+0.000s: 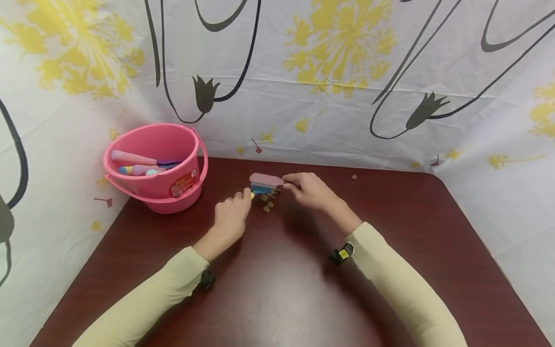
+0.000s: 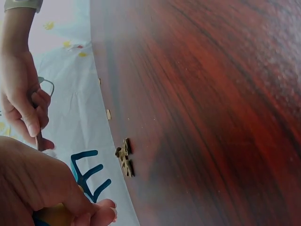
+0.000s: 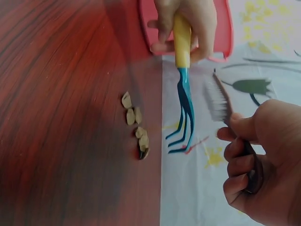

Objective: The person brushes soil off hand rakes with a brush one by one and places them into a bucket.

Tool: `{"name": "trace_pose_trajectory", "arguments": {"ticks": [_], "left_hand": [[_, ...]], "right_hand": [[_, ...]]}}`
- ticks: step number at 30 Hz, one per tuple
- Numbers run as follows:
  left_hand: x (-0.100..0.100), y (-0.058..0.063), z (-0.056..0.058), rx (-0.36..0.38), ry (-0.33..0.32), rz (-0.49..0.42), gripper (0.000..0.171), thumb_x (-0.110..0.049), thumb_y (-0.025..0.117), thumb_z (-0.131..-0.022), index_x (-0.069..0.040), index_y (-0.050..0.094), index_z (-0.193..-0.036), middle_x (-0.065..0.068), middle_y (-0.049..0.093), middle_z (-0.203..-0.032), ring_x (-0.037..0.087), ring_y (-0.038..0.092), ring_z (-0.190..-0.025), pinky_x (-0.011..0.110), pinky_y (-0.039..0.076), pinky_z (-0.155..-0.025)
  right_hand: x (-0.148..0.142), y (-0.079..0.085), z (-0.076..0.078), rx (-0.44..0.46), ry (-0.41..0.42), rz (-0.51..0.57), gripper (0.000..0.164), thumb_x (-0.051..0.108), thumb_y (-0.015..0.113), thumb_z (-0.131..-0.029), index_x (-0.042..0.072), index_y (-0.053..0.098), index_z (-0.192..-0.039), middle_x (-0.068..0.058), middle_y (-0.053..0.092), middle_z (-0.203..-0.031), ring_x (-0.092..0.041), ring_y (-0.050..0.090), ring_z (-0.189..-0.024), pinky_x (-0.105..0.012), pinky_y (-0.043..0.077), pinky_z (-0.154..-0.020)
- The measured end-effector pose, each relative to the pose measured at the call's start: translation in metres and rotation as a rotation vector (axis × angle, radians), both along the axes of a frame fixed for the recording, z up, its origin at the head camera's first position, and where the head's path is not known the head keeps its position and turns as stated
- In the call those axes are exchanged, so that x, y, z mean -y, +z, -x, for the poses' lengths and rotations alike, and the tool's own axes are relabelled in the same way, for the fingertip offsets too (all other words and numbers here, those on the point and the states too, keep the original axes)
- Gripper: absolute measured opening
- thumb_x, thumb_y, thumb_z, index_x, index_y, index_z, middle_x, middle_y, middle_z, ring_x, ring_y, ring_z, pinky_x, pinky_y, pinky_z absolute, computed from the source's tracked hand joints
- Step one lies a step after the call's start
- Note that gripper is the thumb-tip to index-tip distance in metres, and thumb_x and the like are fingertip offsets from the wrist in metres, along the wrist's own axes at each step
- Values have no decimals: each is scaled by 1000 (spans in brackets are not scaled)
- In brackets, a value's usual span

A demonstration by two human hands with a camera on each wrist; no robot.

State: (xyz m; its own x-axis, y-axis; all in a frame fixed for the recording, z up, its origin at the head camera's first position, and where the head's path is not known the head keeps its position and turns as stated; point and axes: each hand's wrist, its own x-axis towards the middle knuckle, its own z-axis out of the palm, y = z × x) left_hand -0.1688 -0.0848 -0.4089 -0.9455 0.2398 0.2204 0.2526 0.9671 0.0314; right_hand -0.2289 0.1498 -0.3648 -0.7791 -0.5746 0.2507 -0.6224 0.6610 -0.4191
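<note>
My left hand grips a small hand rake by its yellow handle; the blue tines hang above the table edge side in the right wrist view. Opposite it, my right hand holds a brush by its handle. In the head view the brush's pink back faces up, with pale bristles beside the rake. Several small tan-brown pieces, like shells or dried bits, lie in a loose cluster on the table below the two tools. Both tools appear raised above them.
At the back left stands a pink bucket with several colourful-handled tools inside. A tiny pale piece lies near the back edge of the dark red-brown table. White curtains with yellow and grey flowers hang behind and at the sides.
</note>
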Motion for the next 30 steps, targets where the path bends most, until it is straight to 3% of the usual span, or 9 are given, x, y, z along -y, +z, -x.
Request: {"name": "trace_pose_trajectory", "arguments": {"ticks": [8, 23, 30], "left_hand": [[1, 1, 1, 48, 4, 21, 43, -10, 83, -81, -1, 52, -110, 13, 60, -89, 30, 64, -70, 45, 55, -56], [3, 1, 3, 38, -3, 32, 47, -13, 86, -79, -1, 53, -110, 12, 59, -89, 29, 63, -67, 43, 54, -55], [3, 1, 3, 58, 7, 40, 50, -14, 87, -79, -2, 53, -112, 12, 59, -91, 27, 61, -67, 42, 55, -57]], "right_hand": [[1, -3, 0, -16, -72, -146, 29, 18, 62, -102, 6, 70, -128, -10, 71, -115, -20, 64, -89, -42, 51, -72], [-12, -13, 6, -60, -113, -124, 26, 18, 63, -102, 9, 73, -124, -9, 72, -107, -21, 59, -78, -42, 49, -64], [-13, -16, 7, -89, -126, -114, 26, 16, 65, -100, 5, 73, -122, -12, 72, -109, -25, 65, -85, -46, 53, -69]]}}
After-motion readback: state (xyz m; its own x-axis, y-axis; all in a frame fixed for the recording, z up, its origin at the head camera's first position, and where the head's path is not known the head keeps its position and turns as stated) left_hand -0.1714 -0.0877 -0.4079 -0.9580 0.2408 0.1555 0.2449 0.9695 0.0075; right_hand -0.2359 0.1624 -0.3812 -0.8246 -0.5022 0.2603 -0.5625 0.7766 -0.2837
